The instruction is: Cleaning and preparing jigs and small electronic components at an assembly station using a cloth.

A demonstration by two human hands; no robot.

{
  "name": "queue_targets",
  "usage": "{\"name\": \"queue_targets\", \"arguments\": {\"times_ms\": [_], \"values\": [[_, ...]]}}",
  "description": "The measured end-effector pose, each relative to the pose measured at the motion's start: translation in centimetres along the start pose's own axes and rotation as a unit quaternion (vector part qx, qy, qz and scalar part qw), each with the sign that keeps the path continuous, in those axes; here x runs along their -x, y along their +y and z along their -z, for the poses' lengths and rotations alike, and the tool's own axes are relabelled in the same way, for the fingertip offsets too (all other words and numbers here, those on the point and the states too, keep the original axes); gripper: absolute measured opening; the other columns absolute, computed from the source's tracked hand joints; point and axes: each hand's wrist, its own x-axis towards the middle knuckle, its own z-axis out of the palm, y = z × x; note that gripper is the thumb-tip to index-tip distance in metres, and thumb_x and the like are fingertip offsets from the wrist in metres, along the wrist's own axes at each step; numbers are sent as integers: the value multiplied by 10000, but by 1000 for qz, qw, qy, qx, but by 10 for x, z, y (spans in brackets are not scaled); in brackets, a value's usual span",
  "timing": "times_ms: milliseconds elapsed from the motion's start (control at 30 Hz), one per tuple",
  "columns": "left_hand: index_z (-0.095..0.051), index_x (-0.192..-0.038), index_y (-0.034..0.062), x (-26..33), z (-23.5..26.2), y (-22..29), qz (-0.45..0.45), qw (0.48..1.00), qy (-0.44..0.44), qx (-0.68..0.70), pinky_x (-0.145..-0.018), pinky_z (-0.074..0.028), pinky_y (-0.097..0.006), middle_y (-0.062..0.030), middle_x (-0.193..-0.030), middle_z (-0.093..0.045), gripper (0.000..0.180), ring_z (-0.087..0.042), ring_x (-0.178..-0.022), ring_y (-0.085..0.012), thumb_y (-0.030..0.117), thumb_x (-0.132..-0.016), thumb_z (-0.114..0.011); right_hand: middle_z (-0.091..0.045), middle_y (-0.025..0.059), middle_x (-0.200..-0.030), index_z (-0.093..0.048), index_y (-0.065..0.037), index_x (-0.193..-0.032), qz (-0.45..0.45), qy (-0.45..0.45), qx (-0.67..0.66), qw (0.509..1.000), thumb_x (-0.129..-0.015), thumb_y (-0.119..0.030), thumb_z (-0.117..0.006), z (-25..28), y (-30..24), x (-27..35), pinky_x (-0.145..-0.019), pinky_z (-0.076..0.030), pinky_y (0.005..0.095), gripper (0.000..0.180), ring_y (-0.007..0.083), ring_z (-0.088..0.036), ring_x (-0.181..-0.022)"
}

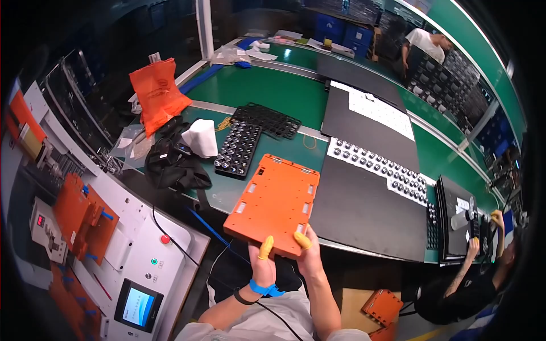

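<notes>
An orange rectangular fixture plate [276,199] with small holes and metal hinges along its far end is tilted up in front of me. My left hand [263,267] grips its near edge, a yellow finger cot on the thumb and a blue strap round the wrist. At the near right corner my right hand [309,254] holds it too, its thumb also in a yellow cot. Just beyond the plate a black tray [239,149] filled with small round shiny parts lies on the green bench. The fingers beneath the plate are hidden.
Left stands a white machine with a small screen [139,306] and a red button [165,239]. Round parts line a white strip [369,163] on black boards [364,210]. Another orange fixture [382,307] rests low right. A co-worker's arm [459,275] reaches over the bench at far right.
</notes>
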Motion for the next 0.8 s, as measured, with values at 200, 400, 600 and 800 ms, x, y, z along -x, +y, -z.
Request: {"name": "queue_targets", "arguments": {"times_ms": [200, 400, 600, 800], "values": [[-411, -1449, 27, -30, 23, 10, 13, 983, -99, -155, -996, -545, -409, -101, -1317, -574, 614, -620, -1171, -213, 321, -981, -680, -667, 113, -1102, -482, -42, -1356, 2, 27, 44, 999, -971, -376, -544, 10, -21, -14, -589, -533, 296, 513, 202, -691, -847], [-504, -1265, -16, -55, 50, 43, 38, 974, -139, -174, -950, -542, -302, -84, -1144, -676, 535, -665, -1058, -162, -3, -829, -814, -663, 64, -1043, -508, -76, -1366, -19, 121, 17, 992, -976, -479, -525, 17, -12, -12, -648, -529, 294, 561, 188, -677, -807], [-641, -1186, -53, -76, 64, 76, -9, 914, -137, -383, -790, -555, -248, -83, -1060, -730, 531, -694, -899, -129, 134, -758, -894, -643, 90, -1058, -429, 17, -1441, 38, 86, 30, 995, -1013, -272, -583, 4, -4, 1, -692, -532, 281, 539, 148, -635, -846], [-720, -1126, -13, -95, 49, 94, -182, 780, -125, -586, -839, -501, -371, -120, -1033, -696, 590, -583, -937, -297, 283, -655, -917, -661, 117, -1087, -424, 56, -1467, 48, 91, 149, 984, -1002, -133, -594, 15, -3, 16, -733, -581, 300, 529, 158, -654, -889]]}}
